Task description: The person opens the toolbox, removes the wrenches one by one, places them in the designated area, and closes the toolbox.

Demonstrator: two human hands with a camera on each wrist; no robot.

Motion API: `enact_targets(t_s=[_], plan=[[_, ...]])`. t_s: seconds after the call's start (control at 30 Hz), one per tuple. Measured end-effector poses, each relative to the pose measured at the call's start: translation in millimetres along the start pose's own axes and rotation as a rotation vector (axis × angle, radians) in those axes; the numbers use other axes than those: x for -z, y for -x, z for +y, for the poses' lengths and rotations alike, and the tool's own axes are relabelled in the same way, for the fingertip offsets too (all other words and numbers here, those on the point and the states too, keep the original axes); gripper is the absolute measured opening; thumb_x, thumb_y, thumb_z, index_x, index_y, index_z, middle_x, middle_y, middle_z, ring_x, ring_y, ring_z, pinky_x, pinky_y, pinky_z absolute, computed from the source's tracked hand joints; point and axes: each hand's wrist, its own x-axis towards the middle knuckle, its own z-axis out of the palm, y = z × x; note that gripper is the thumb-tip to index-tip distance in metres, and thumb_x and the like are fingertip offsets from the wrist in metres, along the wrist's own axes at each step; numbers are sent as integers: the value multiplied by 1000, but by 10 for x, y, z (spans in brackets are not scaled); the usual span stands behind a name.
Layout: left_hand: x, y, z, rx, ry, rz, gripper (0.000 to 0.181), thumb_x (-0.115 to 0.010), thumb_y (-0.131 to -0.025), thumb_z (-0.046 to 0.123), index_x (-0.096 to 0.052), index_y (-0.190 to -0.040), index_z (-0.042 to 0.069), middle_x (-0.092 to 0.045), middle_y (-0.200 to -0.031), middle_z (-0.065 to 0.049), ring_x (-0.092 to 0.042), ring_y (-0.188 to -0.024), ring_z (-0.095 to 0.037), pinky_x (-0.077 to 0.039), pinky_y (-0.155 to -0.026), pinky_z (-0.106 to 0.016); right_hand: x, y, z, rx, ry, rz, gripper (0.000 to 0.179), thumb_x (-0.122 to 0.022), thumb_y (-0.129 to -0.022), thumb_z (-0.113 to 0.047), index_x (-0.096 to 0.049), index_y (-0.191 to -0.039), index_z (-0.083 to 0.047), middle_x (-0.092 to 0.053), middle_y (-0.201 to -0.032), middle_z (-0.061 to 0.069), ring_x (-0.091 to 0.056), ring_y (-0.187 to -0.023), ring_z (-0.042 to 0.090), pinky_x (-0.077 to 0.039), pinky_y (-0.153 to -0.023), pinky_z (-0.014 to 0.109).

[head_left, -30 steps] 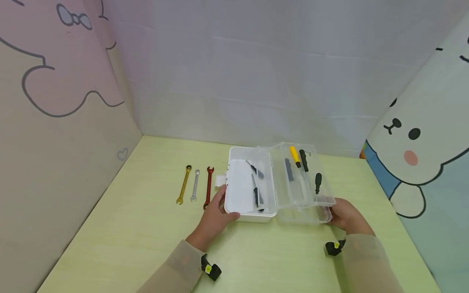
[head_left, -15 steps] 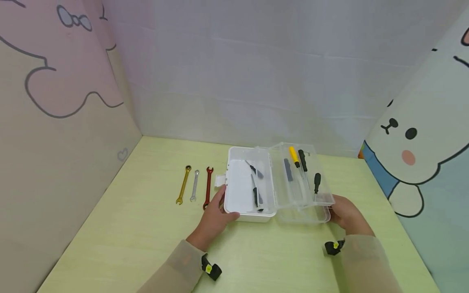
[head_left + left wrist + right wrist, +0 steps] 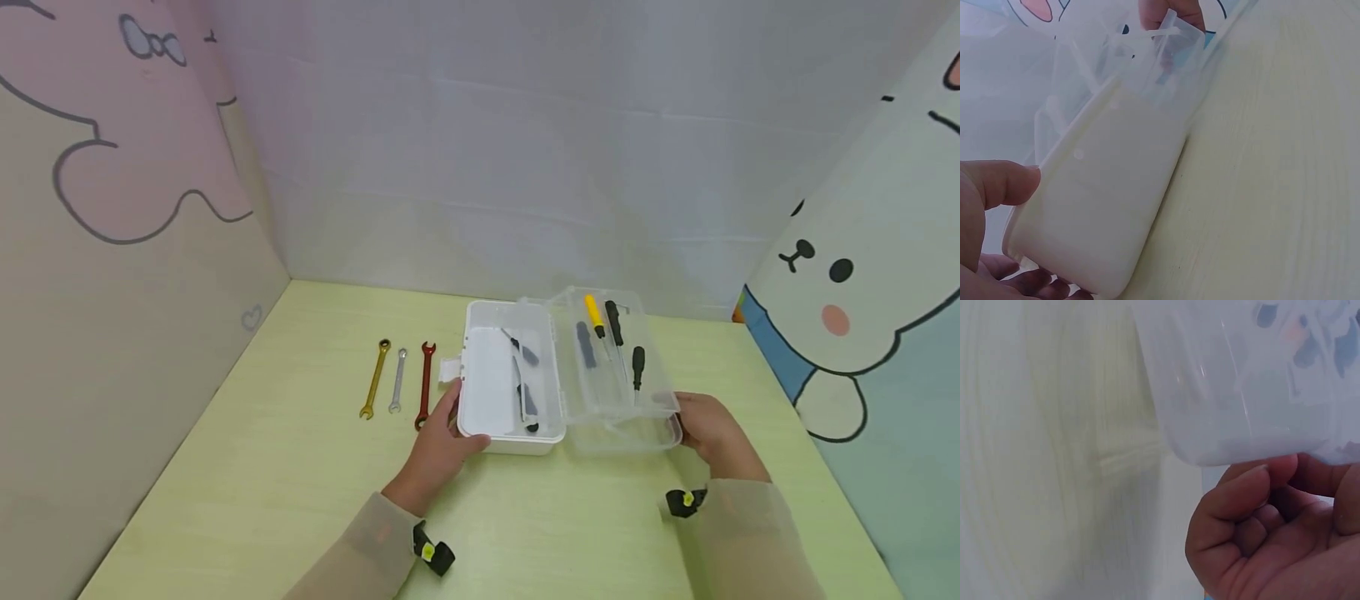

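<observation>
A white plastic toolbox (image 3: pixel 480 404) lies with its lid swung out to the right. My left hand (image 3: pixel 435 450) grips its near left corner; in the left wrist view the thumb (image 3: pixel 1013 182) presses the rim while the fingers curl around the end. The clear lid (image 3: pixel 618 440) has a clear tray (image 3: pixel 660 392) over it. My right hand (image 3: pixel 712 433) pinches the lid's right edge from outside. Through the clear plastic show a yellow-handled screwdriver (image 3: pixel 594 312) and two black-handled screwdrivers, one (image 3: pixel 612 323) beside it and one (image 3: pixel 638 367) nearer. Small dark-handled tools (image 3: pixel 527 404) show in the box's right half.
Left of the box lie a gold wrench (image 3: pixel 375 379), a silver wrench (image 3: pixel 397 383) and a red wrench (image 3: pixel 426 379). The box's white latch (image 3: pixel 449 370) sticks out toward the red one. A white sheet (image 3: pixel 480 183) hangs behind the table, with printed panels on both sides.
My right hand has moved slightly up, and the lid and tray have tilted up a little toward the box. The screwdrivers have shifted left with them. My left hand stays at the corner.
</observation>
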Motion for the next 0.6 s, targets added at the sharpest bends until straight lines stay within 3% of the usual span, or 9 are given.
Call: enact_targets(t_s=[0.17, 0.47, 0.6], plan=[[18, -6, 1, -2, -13, -3, 101, -77, -87, -5, -18, -166, 14, -22, -169, -10, -34, -149, -31, -43, -110, -39, -15, 4, -6, -10, 12, 3, 58, -49, -110, -29, -40, -151, 12, -62, -101, 6, -59, -83, 18, -55, -71, 33], [44, -10, 4, 8, -7, -4, 100, -77, -87, -5, -19, -166, 17, -22, -169, -8, -37, -147, -31, -46, -107, -37, -47, -32, 58, 27, -3, -23, 70, -51, -109, -39, -34, -154, 12, -50, -140, 25, -57, -98, 17, -53, -79, 31], [44, -16, 7, 14, -4, -5, 100, -77, -87, -4, -20, -166, 18, -22, -169, -8, -36, -148, -32, -46, -107, -38, -53, -7, 81, 17, -80, -59, 74, -62, -104, -38, -34, -156, 7, -48, -144, 19, -55, -102, 16, -53, -80, 29]])
